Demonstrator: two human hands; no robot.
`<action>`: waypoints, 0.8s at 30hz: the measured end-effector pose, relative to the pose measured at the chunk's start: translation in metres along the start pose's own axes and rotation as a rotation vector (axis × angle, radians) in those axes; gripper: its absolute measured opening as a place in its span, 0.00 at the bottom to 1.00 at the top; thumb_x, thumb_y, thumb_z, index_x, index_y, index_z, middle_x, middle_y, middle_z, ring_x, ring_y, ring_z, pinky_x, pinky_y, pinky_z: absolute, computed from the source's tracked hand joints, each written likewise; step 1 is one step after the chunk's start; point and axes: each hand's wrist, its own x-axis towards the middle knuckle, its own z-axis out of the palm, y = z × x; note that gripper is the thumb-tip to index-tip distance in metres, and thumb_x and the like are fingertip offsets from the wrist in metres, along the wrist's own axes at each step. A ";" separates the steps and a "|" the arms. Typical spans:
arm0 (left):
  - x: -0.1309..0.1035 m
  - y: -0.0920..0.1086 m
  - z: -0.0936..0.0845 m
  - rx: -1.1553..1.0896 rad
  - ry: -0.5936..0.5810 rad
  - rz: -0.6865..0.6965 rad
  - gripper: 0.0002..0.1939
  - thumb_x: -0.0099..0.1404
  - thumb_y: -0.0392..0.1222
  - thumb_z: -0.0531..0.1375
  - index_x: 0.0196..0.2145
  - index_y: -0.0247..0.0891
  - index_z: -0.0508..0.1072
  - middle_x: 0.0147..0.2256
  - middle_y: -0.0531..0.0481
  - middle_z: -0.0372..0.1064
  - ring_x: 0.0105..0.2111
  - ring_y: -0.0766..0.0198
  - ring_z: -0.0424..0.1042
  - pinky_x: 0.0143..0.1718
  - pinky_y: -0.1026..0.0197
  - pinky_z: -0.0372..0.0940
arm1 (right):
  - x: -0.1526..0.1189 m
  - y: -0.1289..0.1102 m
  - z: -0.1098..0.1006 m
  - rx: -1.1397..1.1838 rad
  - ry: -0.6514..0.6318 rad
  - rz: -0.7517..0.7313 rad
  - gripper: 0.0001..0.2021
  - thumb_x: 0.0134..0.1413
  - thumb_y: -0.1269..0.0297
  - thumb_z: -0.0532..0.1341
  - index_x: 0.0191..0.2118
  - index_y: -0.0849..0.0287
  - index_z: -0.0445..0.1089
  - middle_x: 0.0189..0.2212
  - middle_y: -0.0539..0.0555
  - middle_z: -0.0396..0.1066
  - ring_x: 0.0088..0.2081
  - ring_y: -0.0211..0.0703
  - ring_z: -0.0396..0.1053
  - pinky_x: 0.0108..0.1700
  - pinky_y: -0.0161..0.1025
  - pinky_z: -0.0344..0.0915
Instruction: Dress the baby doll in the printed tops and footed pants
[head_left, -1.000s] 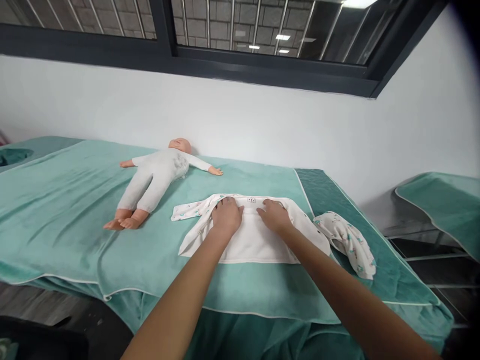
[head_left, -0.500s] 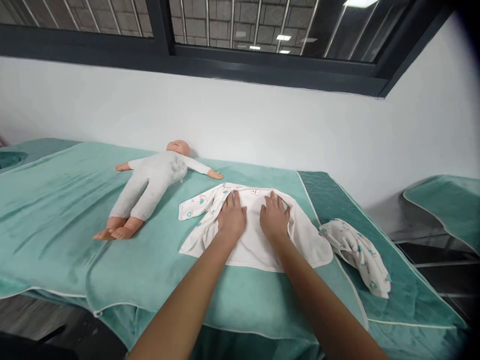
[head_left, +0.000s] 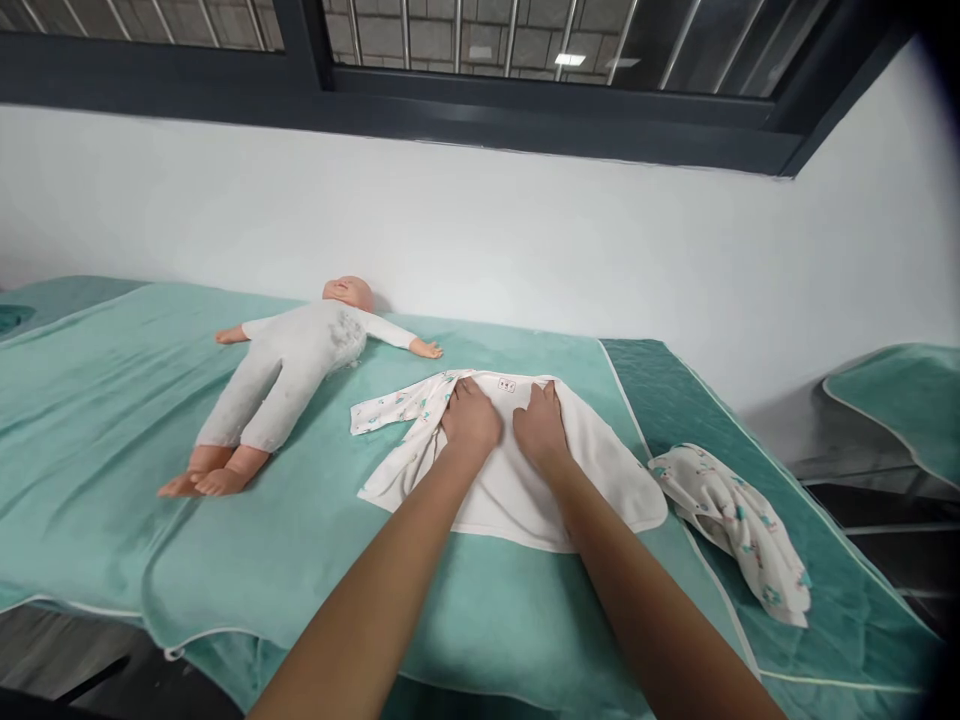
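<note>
A small white baby garment lies spread on the green cover, its inside facing up and a patterned sleeve stretched out to the left. My left hand pinches the cloth near the collar, left of the small label. On the label's other side, my right hand has its fingers curled closed on the garment's upper edge. Back left, a baby doll in a white body suit lies on its back with arms spread. Neither hand touches it.
A folded patterned cloth rests on the darker green section at the right. Behind the bed is a white wall under a dark window frame. Another green-covered surface stands far right.
The fingers of both hands, spread flat on the garment before, have curled in and closed on its upper edge. The view has shifted slightly.
</note>
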 end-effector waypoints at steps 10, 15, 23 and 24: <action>-0.002 -0.009 0.011 -0.039 0.165 0.133 0.34 0.73 0.51 0.41 0.69 0.27 0.46 0.68 0.32 0.48 0.69 0.45 0.46 0.68 0.48 0.45 | 0.008 0.021 0.006 -0.148 0.118 -0.163 0.34 0.66 0.55 0.45 0.70 0.72 0.42 0.71 0.70 0.32 0.71 0.59 0.34 0.68 0.51 0.44; 0.000 -0.008 0.013 -0.046 0.116 0.075 0.33 0.72 0.52 0.41 0.68 0.29 0.49 0.68 0.35 0.49 0.68 0.46 0.48 0.68 0.48 0.47 | 0.011 0.030 0.009 -0.157 0.142 -0.190 0.34 0.67 0.53 0.44 0.70 0.70 0.42 0.71 0.68 0.34 0.71 0.58 0.37 0.68 0.51 0.45; 0.010 -0.006 0.017 -0.027 -0.060 -0.028 0.34 0.71 0.53 0.42 0.65 0.25 0.57 0.65 0.29 0.55 0.66 0.40 0.54 0.65 0.43 0.50 | 0.021 0.032 0.018 -0.181 -0.034 -0.088 0.35 0.67 0.52 0.44 0.70 0.74 0.46 0.70 0.72 0.38 0.71 0.60 0.39 0.68 0.52 0.43; 0.010 -0.006 0.017 -0.028 -0.056 -0.028 0.33 0.71 0.53 0.43 0.64 0.24 0.57 0.64 0.28 0.56 0.66 0.40 0.54 0.65 0.42 0.49 | 0.022 0.032 0.019 -0.182 -0.039 -0.090 0.35 0.67 0.52 0.44 0.69 0.75 0.46 0.70 0.72 0.39 0.71 0.61 0.40 0.68 0.53 0.44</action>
